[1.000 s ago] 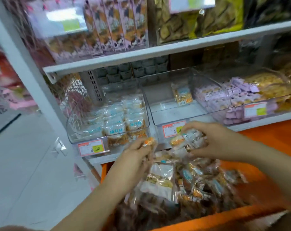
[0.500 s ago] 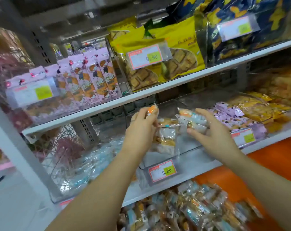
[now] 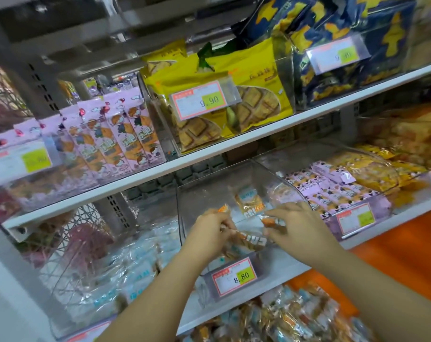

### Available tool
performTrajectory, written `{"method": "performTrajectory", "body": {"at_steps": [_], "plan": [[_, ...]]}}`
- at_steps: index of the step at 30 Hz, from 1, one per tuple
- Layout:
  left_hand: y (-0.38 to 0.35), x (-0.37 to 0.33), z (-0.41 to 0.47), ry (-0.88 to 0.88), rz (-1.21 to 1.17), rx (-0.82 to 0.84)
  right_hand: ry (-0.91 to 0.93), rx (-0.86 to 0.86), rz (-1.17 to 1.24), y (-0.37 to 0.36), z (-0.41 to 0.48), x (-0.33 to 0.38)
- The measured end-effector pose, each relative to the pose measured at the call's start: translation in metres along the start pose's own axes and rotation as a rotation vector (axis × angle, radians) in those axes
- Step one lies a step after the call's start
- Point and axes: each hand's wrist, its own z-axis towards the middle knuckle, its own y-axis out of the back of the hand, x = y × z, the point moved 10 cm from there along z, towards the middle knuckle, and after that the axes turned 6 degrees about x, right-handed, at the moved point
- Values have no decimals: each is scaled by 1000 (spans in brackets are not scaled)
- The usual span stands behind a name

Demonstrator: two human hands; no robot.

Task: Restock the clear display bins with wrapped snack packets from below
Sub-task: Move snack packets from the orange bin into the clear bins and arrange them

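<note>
A clear display bin (image 3: 209,183) with an 8.80 price tag stands on the lower white shelf. Both my hands reach into it from the front. My left hand (image 3: 209,230) grips wrapped snack packets (image 3: 249,239) with orange and clear wrappers. My right hand (image 3: 298,228) holds more of the same packets low in the bin. One packet (image 3: 250,201) leans against the bin's back. Below the shelf, a heap of wrapped packets (image 3: 283,317) lies in an orange container.
A clear bin (image 3: 105,275) of blue-and-white packets stands to the left. A bin of purple packets (image 3: 338,191) sits to the right. The upper shelf (image 3: 234,146) carries pink boxes, yellow bags and dark blue bags. An orange surface (image 3: 394,248) lies at lower right.
Both hands rose from the heap below with packets, then dropped down into the clear bin. The view tilted upward toward the shelves.
</note>
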Motion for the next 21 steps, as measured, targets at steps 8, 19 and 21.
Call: {"method": "performTrajectory", "body": {"at_steps": [8, 19, 21], "plan": [[59, -26, -41, -130, -252, -258, 165, -15, 373, 17, -13, 40], [54, 5, -62, 50, -1188, -235, -117, -317, 1044, 65, -36, -5], [48, 9, -65, 86, -1219, -265, -105, -371, 1108, 76, -42, -6]]}}
